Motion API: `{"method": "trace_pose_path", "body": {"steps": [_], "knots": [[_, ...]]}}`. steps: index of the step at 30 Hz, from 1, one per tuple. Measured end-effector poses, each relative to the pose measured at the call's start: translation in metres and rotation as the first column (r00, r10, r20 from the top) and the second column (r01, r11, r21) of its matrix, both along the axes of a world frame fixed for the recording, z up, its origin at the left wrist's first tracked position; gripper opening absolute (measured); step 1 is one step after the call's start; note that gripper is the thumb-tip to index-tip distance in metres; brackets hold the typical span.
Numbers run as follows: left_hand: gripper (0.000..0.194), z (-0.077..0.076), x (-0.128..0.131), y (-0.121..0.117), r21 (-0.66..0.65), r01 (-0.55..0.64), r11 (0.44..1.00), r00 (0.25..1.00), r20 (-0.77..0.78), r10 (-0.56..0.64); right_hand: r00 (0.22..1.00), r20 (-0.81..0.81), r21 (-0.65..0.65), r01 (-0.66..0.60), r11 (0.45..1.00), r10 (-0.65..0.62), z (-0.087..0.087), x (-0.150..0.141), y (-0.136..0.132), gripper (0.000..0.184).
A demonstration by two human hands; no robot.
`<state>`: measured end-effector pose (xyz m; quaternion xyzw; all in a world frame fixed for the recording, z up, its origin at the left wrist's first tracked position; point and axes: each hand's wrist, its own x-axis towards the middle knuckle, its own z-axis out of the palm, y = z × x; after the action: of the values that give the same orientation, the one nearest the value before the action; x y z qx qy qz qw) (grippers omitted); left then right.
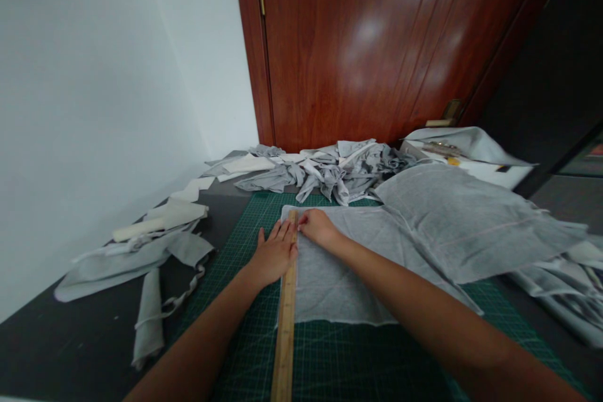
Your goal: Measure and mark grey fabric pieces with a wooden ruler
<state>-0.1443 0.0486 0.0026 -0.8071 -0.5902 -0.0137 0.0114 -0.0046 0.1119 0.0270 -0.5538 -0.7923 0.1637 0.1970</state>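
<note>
A wooden ruler (286, 326) lies lengthwise over the left side of a thin grey cloth (343, 282). My left hand (272, 255) rests flat on the ruler and the cloth's left edge, fingers stretched out and apart. Close to the ruler's far end, my right hand (318, 226) is closed in a pinch against its right edge. What sits between those fingertips is too small to make out. Beneath the cloth is a green cutting mat (348, 358) with a grid.
Crumpled grey and white fabric scraps (330, 169) are heaped along the back by a brown wooden door (348, 44). A rolled cloth (149, 320) lies left. More grey cloth (475, 220) overlaps at right, before a white box (499, 173). A white wall (94, 107) borders the left.
</note>
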Motion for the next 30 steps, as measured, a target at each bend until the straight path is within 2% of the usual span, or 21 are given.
{"method": "trace_pose_path", "body": {"steps": [8, 11, 16, 18, 23, 30], "knots": [[0.054, -0.005, -0.001, 0.002, 0.029, 0.012, 1.0, 1.0, -0.017, -0.012, 0.999, 0.006, -0.032, -0.042, 0.999, 0.042, 0.0, 0.001, -0.007, 0.023], [0.053, -0.004, -0.001, 0.002, 0.025, 0.01, 1.0, 1.0, -0.022, -0.009, 0.997, -0.054, -0.038, -0.058, 0.998, 0.056, 0.001, 0.001, -0.01, 0.02], [0.053, -0.001, -0.001, 0.001, 0.0, 0.008, 1.0, 1.0, -0.024, -0.008, 0.98, -0.197, -0.27, -0.083, 0.959, 0.03, 0.009, 0.005, -0.011, 0.017], [0.054, -0.001, -0.002, 0.001, -0.002, 0.012, 1.0, 1.0, -0.015, -0.012, 0.968, -0.252, -0.302, -0.071, 0.951, -0.007, 0.012, 0.009, -0.008, 0.014], [0.055, 0.001, -0.002, 0.001, -0.02, 0.004, 1.0, 1.0, 0.002, -0.004, 0.903, -0.417, -0.299, -0.025, 0.954, -0.107, 0.004, 0.019, -0.008, 0.007], [0.054, 0.0, -0.003, 0.001, -0.013, 0.011, 1.0, 1.0, -0.005, -0.011, 0.765, -0.637, -0.297, -0.123, 0.947, -0.1, -0.013, 0.023, -0.028, 0.004]]}}
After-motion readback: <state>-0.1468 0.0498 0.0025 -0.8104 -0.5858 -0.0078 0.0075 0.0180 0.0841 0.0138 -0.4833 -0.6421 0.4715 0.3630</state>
